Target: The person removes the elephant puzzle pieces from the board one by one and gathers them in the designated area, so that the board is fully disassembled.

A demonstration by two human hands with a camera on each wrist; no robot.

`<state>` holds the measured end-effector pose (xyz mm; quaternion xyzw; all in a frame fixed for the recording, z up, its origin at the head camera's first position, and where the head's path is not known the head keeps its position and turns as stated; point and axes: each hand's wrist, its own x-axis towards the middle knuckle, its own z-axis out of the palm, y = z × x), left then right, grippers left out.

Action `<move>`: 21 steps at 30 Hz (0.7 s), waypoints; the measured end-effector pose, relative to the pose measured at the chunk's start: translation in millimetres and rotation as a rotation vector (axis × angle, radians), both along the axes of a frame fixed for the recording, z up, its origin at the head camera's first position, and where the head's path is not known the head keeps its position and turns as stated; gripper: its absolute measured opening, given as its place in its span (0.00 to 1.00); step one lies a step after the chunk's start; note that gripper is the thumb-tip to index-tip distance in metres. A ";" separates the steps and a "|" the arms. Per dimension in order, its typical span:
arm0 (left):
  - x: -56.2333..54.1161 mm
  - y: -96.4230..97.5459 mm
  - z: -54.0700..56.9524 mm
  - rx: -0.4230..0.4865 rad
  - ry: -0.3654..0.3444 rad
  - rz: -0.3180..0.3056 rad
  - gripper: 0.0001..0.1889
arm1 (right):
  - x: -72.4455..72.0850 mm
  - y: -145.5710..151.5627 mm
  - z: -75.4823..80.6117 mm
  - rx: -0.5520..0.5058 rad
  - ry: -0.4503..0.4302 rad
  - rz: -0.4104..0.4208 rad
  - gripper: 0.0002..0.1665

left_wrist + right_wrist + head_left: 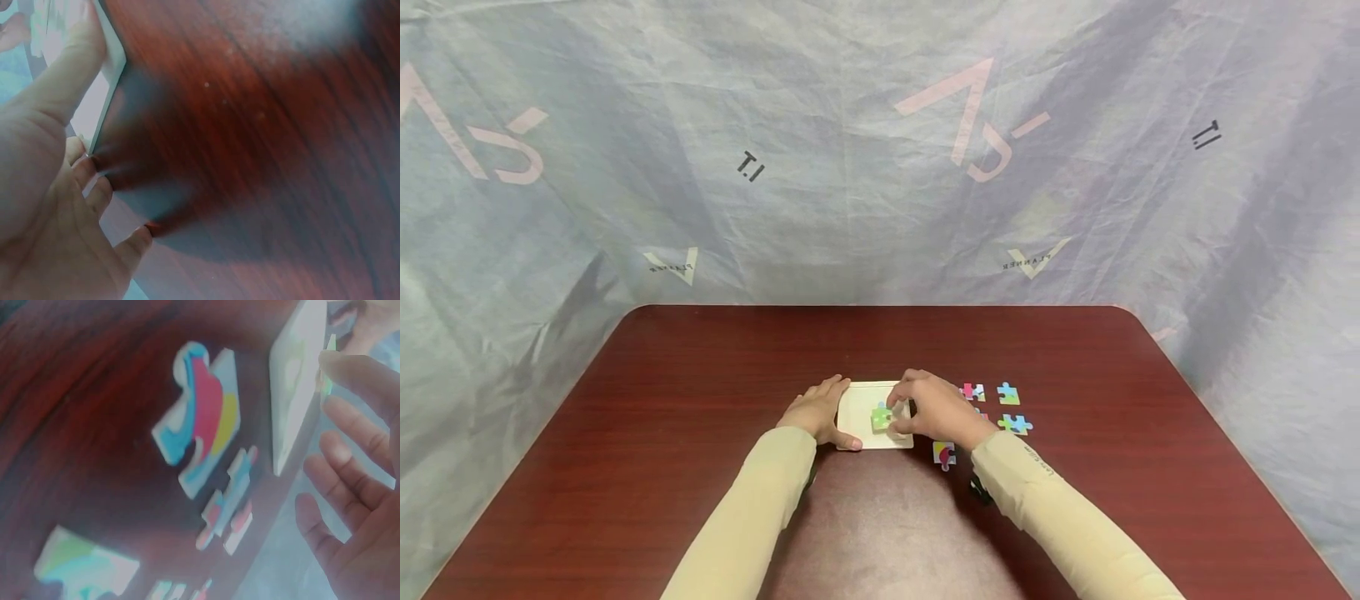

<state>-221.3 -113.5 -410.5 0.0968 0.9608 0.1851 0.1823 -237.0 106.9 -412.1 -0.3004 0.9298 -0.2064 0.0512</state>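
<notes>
On the table lies a shallow cream puzzle tray (857, 400). My left hand (814, 412) rests at its left side, the thumb over the near left corner and the other fingers spread fairly straight along the edge. Above the tray, my right hand (938, 408) pinches a green and light-blue puzzle piece (880, 418) between thumb and fingers. In the right wrist view that piece (331, 347) is seen nearly edge-on, a little apart from the tray, and the other fingers hang loosely bent.
Several loose puzzle pieces lie right of the tray, among them a red, yellow and blue one (944, 454) and a green-blue one (1015, 424). My right forearm and hand partly cover others. A grey printed cloth (850, 167) hangs behind the dark red wooden table (700, 367).
</notes>
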 end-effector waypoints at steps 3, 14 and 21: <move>-0.5 0.2 -0.6 -0.002 0.002 0.001 0.56 | 0.0 7.5 0.4 -0.024 0.022 0.018 0.13; -1.6 0.8 -1.9 0.001 0.003 -0.009 0.55 | 4.1 38.9 6.4 -0.099 0.029 -0.019 0.14; 0.0 0.2 -1.2 0.003 0.006 -0.010 0.55 | 7.1 61.4 12.0 -0.108 0.048 -0.025 0.15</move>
